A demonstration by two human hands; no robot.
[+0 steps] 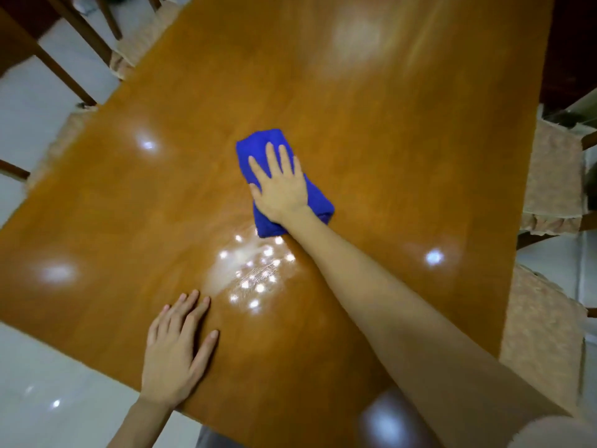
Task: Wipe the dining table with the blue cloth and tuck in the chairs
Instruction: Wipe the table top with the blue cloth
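Left hand (176, 354) flat on one table (387, 140); right hand (279, 185) flat on one blue cloth (258, 142).

The blue cloth (258, 147) is folded and lies flat near the middle of the shiny brown table (387, 140). Chairs (552, 176) with soft pink seats stand close along both sides.
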